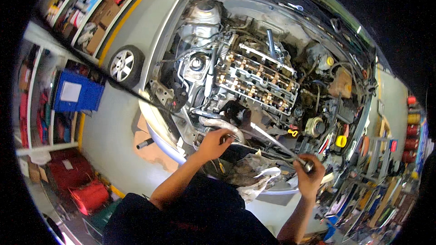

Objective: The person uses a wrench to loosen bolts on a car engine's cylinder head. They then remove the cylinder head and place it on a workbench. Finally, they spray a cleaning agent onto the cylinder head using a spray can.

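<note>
My right hand (310,174) is closed around one end of a long metal wrench (272,139) at the front right of the engine bay. The wrench's shaft slants away to the upper left, and a round metal end shows between my fingers. Over the front edge, beside a pale curved hose (222,123), my left hand (215,145) has its fingers curled in toward the thumb; whatever they may hold is too small to make out. Behind both hands lies the engine's cylinder head (259,79), uncovered, with its camshafts exposed.
A dirty rag (261,177) hangs over the car's front edge. A yellow cap (341,141) and a yellow dipstick handle (293,133) stand at the right of the bay. Left on the floor are a wheel (125,66) and cardboard (152,147), with shelves (50,147) beyond.
</note>
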### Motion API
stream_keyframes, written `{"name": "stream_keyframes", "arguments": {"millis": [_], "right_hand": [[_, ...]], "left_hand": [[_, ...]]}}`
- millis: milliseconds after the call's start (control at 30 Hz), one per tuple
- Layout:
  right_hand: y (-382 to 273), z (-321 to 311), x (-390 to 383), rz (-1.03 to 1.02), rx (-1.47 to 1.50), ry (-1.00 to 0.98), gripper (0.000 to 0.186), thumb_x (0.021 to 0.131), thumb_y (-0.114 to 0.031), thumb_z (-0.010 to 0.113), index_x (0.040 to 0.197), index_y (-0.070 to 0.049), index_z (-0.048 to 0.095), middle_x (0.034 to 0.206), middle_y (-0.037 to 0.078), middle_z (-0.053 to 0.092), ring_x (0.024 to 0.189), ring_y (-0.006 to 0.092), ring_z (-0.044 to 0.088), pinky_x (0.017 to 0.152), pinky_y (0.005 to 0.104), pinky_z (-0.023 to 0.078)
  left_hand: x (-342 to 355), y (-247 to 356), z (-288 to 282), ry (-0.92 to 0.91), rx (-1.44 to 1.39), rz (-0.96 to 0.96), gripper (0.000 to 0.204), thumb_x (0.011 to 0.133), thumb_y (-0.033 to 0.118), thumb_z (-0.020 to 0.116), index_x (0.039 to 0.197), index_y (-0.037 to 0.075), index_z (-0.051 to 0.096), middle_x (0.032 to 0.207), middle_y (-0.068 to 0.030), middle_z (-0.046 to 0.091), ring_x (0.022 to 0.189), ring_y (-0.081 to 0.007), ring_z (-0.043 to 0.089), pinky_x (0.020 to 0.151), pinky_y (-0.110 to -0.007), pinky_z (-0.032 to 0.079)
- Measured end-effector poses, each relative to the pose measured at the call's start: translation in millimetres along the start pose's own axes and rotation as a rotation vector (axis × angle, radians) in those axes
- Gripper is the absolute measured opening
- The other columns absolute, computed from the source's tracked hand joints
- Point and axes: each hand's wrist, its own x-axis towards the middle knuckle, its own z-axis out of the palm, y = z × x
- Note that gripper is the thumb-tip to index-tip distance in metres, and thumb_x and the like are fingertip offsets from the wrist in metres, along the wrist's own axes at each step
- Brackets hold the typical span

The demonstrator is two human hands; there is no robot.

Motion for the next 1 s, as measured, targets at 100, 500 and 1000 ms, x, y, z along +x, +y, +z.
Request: {"name": "stream_keyframes", "arguments": {"millis": [100, 500, 1000], "right_hand": [[-32, 25, 59, -0.282, -0.141, 0.031, 0.021, 0.083, -0.008, 0.085, 0.101, -0.002, 0.076, 0.096, 0.01, 0.079, 0.087, 0.0163, 0.071, 0.079, 0.0322, 0.054], [-124, 188, 284, -0.59, -0.671, -0.03, 0.051, 0.088, -0.049, 0.079, 0.106, -0.002, 0.076, 0.095, 0.024, 0.075, 0.091, 0.0436, 0.072, 0.079, 0.0524, 0.055], [-139, 241, 312, -0.662, -0.723, -0.005, 0.044, 0.084, -0.043, 0.082, 0.085, 0.0, 0.072, 0.08, 0.02, 0.073, 0.081, 0.0414, 0.072, 0.074, 0.0476, 0.055]], "left_hand": [[-49, -25, 3, 0.043, -0.078, -0.05, 0.028, 0.098, 0.027, 0.072, 0.12, 0.009, 0.072, 0.085, -0.014, 0.072, 0.073, -0.0275, 0.069, 0.07, -0.04, 0.054], [-116, -85, -29, 0.265, -0.1, -0.213, 0.031, 0.095, 0.023, 0.075, 0.12, 0.005, 0.072, 0.086, -0.0174, 0.073, 0.07, -0.0276, 0.069, 0.068, -0.041, 0.054], [-103, -91, -42, 0.343, -0.162, -0.226, 0.025, 0.095, 0.02, 0.075, 0.116, 0.006, 0.072, 0.078, -0.0153, 0.071, 0.068, -0.0266, 0.069, 0.064, -0.04, 0.053]]}}
